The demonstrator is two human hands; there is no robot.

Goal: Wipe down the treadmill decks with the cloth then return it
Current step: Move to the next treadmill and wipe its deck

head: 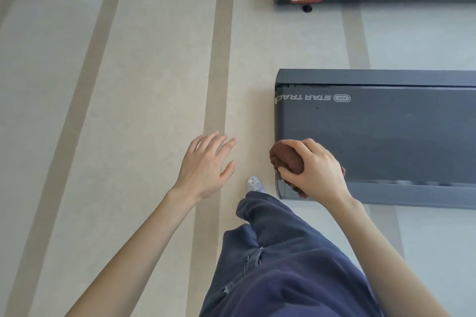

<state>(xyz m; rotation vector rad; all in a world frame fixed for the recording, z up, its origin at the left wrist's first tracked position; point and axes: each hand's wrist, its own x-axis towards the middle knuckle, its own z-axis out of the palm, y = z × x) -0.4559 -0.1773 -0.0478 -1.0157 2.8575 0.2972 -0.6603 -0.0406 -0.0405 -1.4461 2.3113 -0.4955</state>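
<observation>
- Holding the cloth [287, 159], the right grip [315, 170] has fingers and thumb curled round a bunched brown wad at the near corner of the nearer treadmill deck [386, 136].
- Handling, judged: soft, light, limp; best taken bunched in the palm, leaving a loose face underneath for wiping.
- Cloth sits under the fingers, a tail hanging below the palm; contact with the deck seems likely but cannot be confirmed.
- Left grip [206, 165] hovers spread over the floor [128, 110], holding nothing.

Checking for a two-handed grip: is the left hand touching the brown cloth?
Apart. The head view shows bare floor between the open left hand and the cloth, which only the right hand grips.
</observation>
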